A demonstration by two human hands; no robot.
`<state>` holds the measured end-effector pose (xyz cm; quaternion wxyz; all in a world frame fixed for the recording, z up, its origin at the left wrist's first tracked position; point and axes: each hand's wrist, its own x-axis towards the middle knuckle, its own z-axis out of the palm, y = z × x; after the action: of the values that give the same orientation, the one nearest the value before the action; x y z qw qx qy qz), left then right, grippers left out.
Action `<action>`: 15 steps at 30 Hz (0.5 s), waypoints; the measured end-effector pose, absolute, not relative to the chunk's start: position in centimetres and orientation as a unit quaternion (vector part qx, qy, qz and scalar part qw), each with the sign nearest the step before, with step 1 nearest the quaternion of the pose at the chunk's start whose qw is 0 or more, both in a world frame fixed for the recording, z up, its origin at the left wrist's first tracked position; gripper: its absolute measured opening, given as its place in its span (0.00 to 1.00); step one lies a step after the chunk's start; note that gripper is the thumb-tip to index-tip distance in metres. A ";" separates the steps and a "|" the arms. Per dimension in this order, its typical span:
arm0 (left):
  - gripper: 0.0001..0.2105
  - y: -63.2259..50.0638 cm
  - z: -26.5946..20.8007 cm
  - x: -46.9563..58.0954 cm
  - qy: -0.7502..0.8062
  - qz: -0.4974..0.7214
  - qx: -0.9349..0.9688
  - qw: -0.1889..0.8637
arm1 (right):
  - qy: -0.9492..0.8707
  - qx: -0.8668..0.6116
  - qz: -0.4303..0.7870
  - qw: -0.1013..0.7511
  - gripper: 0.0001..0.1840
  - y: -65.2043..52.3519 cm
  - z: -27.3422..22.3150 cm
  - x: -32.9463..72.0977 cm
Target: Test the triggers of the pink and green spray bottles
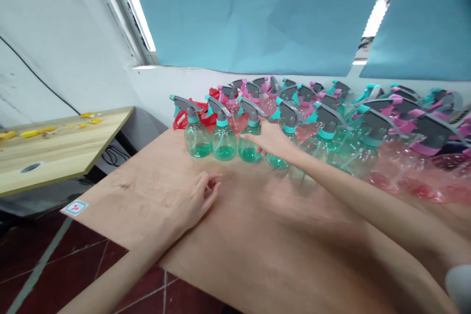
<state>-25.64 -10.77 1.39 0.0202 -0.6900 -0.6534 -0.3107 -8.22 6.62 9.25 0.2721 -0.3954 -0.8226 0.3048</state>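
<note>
My right hand (273,138) is closed around the body of a green spray bottle (250,151), which stands upright on the wooden table (235,235). Its thumb lies across the front of the bottle; the other fingers are partly hidden. Two more green spray bottles, the leftmost (197,140) and its neighbour (224,143), stand to the left in the same row. Another green bottle (278,161) sits just right, partly behind my hand. Each has a grey head and turquoise trigger, with green liquid low inside. My left hand (200,196) rests on the tabletop, fingers curled in, nothing visible in them.
Many pink and green spray bottles, such as a pink one (423,176), crowd the right and back. Red plastic (206,117) lies behind the left bottles. A side table (59,142) with yellow pieces (33,133) stands left. A label (75,207) marks the near-left corner.
</note>
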 end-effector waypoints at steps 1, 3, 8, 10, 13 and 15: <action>0.09 -10.7 1.4 -25.6 -0.653 -0.311 -0.690 0.017 | -0.823 -0.396 0.302 0.274 0.29 6.7 9.1 -8.4; 0.10 -10.7 1.3 -25.6 -0.654 -0.312 -0.690 0.011 | -0.823 -0.397 0.296 0.278 0.25 6.9 9.0 -8.5; 0.10 -10.8 1.6 -25.2 -0.656 -0.315 -0.686 -0.007 | -0.832 -0.392 0.277 0.277 0.25 6.9 8.6 -8.2; 0.09 -10.9 1.7 -25.0 -0.655 -0.317 -0.686 -0.017 | -0.838 -0.388 0.269 0.274 0.26 6.7 8.5 -8.0; 0.09 -10.9 1.6 -24.6 -0.657 -0.329 -0.678 -0.023 | -0.849 -0.380 0.247 0.271 0.26 6.1 8.3 -7.4; 0.12 -10.7 1.3 -24.2 -0.660 -0.352 -0.663 -0.024 | -0.857 -0.377 0.224 0.272 0.25 5.3 8.2 -6.8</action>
<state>-24.18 -10.75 1.31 -0.0239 -0.6631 -0.6601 -0.3522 -6.76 5.32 8.20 0.2718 -0.3768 -0.8567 0.2241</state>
